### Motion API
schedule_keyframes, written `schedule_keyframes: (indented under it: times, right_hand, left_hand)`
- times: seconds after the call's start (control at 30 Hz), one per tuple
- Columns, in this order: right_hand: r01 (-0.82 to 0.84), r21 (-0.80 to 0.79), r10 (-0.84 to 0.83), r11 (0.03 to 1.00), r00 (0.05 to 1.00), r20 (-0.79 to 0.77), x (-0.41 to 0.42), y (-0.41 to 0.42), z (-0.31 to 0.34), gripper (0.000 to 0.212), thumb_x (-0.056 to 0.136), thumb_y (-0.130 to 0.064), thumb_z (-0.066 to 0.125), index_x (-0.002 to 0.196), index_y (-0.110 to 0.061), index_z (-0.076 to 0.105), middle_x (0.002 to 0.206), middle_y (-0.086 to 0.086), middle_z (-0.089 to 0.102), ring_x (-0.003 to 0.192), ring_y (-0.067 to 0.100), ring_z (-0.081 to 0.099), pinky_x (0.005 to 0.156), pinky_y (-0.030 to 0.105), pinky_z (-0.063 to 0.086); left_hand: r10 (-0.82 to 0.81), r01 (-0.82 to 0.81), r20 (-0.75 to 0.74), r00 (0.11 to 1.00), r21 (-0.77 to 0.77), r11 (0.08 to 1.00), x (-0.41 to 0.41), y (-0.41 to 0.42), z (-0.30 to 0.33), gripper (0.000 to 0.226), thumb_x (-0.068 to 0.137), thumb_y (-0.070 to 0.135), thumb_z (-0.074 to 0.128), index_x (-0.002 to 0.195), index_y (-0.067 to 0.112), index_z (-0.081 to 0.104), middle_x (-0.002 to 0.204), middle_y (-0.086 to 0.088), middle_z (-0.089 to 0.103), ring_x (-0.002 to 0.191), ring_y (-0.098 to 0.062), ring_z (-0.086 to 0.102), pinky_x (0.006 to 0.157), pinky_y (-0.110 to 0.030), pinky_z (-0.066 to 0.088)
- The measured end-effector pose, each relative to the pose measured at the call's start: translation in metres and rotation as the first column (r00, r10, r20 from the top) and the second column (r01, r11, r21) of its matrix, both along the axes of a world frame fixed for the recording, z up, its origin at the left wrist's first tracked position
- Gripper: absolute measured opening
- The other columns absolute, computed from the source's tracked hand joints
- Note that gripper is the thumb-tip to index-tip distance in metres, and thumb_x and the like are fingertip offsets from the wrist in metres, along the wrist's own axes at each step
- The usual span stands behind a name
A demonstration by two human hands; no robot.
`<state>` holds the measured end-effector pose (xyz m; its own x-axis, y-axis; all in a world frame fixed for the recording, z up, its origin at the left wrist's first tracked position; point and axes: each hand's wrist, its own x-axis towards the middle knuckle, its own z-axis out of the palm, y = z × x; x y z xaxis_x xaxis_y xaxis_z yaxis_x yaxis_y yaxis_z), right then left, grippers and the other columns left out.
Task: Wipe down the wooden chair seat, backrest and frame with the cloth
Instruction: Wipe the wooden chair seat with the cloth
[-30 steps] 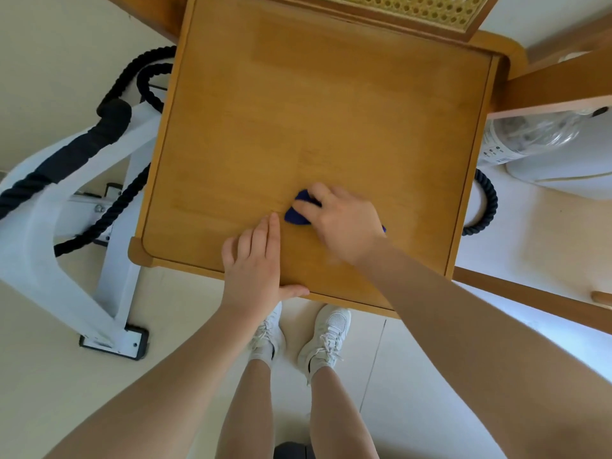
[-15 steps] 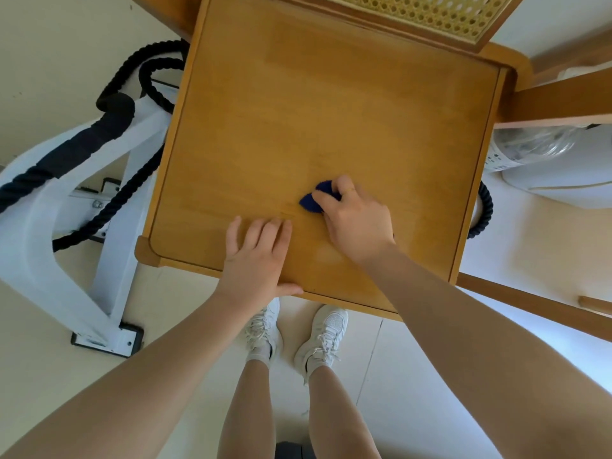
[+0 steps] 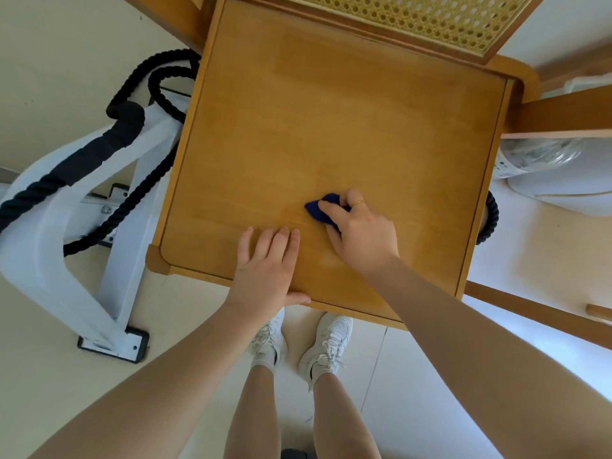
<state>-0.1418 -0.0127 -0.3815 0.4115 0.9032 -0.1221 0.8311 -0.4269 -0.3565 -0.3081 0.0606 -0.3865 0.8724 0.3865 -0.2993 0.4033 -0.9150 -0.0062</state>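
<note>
The wooden chair seat [image 3: 347, 120] fills the middle of the head view, seen from above. Its woven cane backrest [image 3: 427, 18] runs along the top edge. My right hand [image 3: 364, 233] presses a small dark blue cloth [image 3: 319, 210] onto the seat, a little below its centre; most of the cloth is hidden under my fingers. My left hand [image 3: 268, 270] lies flat on the seat near the front edge, fingers together, thumb hooked over the rim, holding nothing.
A white metal frame [image 3: 66, 233] wrapped with thick black rope [image 3: 142, 190] stands close to the chair's left side. A wooden table leg [image 3: 563, 117] and a clear plastic bottle [image 3: 536, 157] are on the right. My white shoes [image 3: 328, 342] stand at the chair's front.
My right hand has slid the cloth slightly away from me and to the right across the seat. The left hand stays flat near the front edge, its fingers now closer together.
</note>
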Motion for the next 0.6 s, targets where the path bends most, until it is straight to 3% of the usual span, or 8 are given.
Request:
schedule_keyframes:
  times: [0.1,0.2,0.27,0.4,0.53,0.6]
  right_hand:
    - [0.085,-0.035,-0.086,0.996,0.996,-0.012,0.011,0.017,0.001,0.024,0.081,-0.011,0.067,0.104,-0.017,0.067,0.098,0.016,0.054,0.059,0.029,0.053,0.043,0.024,0.033]
    - [0.324,-0.039,-0.322,0.945,0.946,0.042,0.039,0.052,0.0,0.023,0.092,-0.02,0.053,0.113,-0.02,0.061,0.112,0.011,0.047,0.083,0.027,0.051,0.054,0.03,0.038]
    - [0.377,-0.047,-0.373,0.925,0.924,0.081,0.052,0.062,0.001,0.023,0.093,-0.021,0.051,0.114,-0.018,0.059,0.116,0.011,0.045,0.09,0.028,0.05,0.059,0.032,0.042]
    - [0.129,-0.07,-0.13,0.989,0.991,-0.015,0.035,0.021,0.005,0.03,0.087,-0.019,0.059,0.117,-0.017,0.059,0.114,0.011,0.051,0.074,0.029,0.055,0.051,0.029,0.04]
    - [-0.07,-0.143,0.054,0.987,0.992,-0.11,-0.009,-0.044,0.017,0.034,0.064,-0.016,0.078,0.096,-0.016,0.066,0.092,0.01,0.059,0.048,0.025,0.053,0.037,0.018,0.027]
    - [-0.219,-0.181,0.211,0.959,0.976,-0.058,-0.022,-0.068,0.019,0.036,0.055,-0.021,0.081,0.088,-0.02,0.067,0.081,0.006,0.059,0.044,0.019,0.049,0.039,0.017,0.019]
  left_hand:
    - [0.003,-0.003,-0.03,1.0,-0.009,1.0,0.001,-0.002,0.001,0.112,0.038,0.077,0.067,0.122,0.003,0.055,0.113,-0.013,0.06,0.108,-0.027,0.04,0.101,-0.052,0.024]
    - [0.02,-0.02,-0.031,0.999,0.001,1.0,0.0,-0.002,-0.001,0.112,0.038,0.075,0.068,0.122,0.003,0.055,0.114,-0.013,0.06,0.108,-0.028,0.044,0.101,-0.052,0.023]
    - [0.026,-0.026,-0.034,0.999,0.004,1.0,-0.001,-0.004,0.0,0.11,0.04,0.074,0.068,0.123,0.003,0.054,0.116,-0.013,0.059,0.109,-0.028,0.046,0.101,-0.053,0.023]
    - [0.115,-0.117,-0.077,0.99,-0.02,0.993,0.001,-0.013,0.007,0.111,0.039,0.067,0.075,0.128,0.005,0.049,0.121,-0.014,0.057,0.111,-0.03,0.05,0.1,-0.055,0.027]
    - [0.196,-0.205,-0.121,0.973,-0.062,0.977,0.009,-0.025,0.014,0.117,0.036,0.054,0.083,0.133,0.006,0.037,0.127,-0.018,0.054,0.12,-0.033,0.049,0.101,-0.053,0.021]
    - [0.206,-0.216,-0.151,0.967,-0.056,0.975,0.01,-0.026,0.017,0.12,0.035,0.053,0.085,0.133,0.005,0.035,0.13,-0.017,0.053,0.122,-0.033,0.047,0.101,-0.053,0.019]
